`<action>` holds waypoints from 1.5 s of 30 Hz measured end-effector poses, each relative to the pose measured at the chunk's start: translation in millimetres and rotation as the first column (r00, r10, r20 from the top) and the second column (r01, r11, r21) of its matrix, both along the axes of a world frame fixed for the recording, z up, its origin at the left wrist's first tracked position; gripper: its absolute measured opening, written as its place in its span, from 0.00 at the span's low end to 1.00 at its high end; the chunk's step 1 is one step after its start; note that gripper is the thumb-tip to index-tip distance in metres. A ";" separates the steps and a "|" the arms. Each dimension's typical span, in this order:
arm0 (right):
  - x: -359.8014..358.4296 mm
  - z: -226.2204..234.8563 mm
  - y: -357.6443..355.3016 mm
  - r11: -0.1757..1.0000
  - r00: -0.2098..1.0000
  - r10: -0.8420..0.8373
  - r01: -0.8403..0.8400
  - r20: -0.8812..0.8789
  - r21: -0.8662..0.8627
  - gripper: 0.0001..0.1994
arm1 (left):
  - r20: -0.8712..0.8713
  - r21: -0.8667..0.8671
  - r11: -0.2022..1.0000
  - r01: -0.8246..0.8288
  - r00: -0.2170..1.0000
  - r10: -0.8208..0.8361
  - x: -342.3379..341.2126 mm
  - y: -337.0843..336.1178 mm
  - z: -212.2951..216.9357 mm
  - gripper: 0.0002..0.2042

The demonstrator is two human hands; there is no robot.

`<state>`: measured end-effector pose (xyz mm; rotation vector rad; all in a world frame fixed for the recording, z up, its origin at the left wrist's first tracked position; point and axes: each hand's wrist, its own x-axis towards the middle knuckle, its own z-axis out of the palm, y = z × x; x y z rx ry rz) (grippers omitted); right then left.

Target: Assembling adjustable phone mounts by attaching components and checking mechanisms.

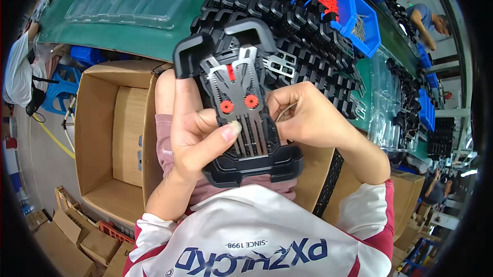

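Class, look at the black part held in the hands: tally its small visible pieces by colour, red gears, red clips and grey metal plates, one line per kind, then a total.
Red gears: 2
Red clip: 1
Grey metal plates: 2
Total: 5
All sit on the black part, held by the left hand and right hand.

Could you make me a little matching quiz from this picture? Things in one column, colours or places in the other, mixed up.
Things:
1. two small gears
2. cardboard box
3. storage bins
4. thin metal spring

Places or colours:
A. blue, upper right on the bench
B. red, on the black holder in the left hand
C. at the right hand
D. brown, open, at the left

Pairs: 1-B, 2-D, 3-A, 4-C
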<state>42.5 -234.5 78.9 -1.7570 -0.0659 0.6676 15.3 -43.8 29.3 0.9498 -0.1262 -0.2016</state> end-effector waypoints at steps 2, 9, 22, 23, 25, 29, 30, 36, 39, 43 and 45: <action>-2.5 -2.4 2.5 0.999 1.000 -0.006 0.007 -0.023 0.036 0.06 | -0.021 0.044 0.999 -0.013 1.000 0.014 -0.5 0.2 -1.9 0.44; -9.0 2.6 4.7 0.979 0.942 0.058 0.010 0.331 -0.202 0.05 | 0.045 -0.094 0.989 -0.111 0.992 0.116 0.4 -2.4 -5.3 0.42; -11.2 2.0 -0.3 0.969 0.798 0.236 -0.148 0.554 -0.200 0.07 | 0.143 -0.221 0.973 -0.062 0.985 0.095 -1.3 3.6 -14.2 0.43; -11.5 2.5 -1.4 0.969 0.818 0.236 -0.157 0.525 -0.191 0.07 | 0.143 -0.226 0.971 -0.071 0.984 0.105 -1.5 2.7 -13.7 0.44; -11.7 3.3 -3.2 0.970 0.854 0.236 -0.175 0.463 -0.172 0.06 | 0.143 -0.237 0.967 -0.089 0.982 0.125 -2.0 0.9 -12.6 0.44; -10.5 12.3 -3.2 0.970 0.904 0.218 -0.159 0.368 -0.184 0.06 | 0.155 -0.223 0.970 -0.094 0.979 0.131 -1.9 2.7 -14.0 0.44; -10.0 14.8 -3.0 0.969 0.918 0.209 -0.149 0.336 -0.197 0.07 | 0.161 -0.213 0.972 -0.094 0.978 0.130 -1.8 3.7 -14.6 0.44; -11.2 10.1 -3.4 0.959 0.778 0.240 -0.096 0.580 -0.267 0.11 | 0.172 -0.185 0.980 -0.070 0.980 0.102 -1.8 7.2 -15.1 0.44; -13.2 2.3 -2.6 0.963 0.718 0.243 -0.100 0.652 -0.249 0.08 | 0.165 -0.211 0.973 -0.088 0.979 0.124 -2.8 5.2 -13.2 0.44; -13.2 0.2 -2.1 0.961 0.659 0.267 -0.126 0.703 -0.247 0.08 | 0.159 -0.235 0.967 -0.101 0.977 0.141 -3.0 4.4 -12.5 0.44; -12.6 1.7 -2.7 0.945 0.668 0.319 -0.167 0.672 -0.282 0.11 | 0.166 -0.233 0.968 -0.094 0.977 0.134 -2.4 4.8 -13.1 0.44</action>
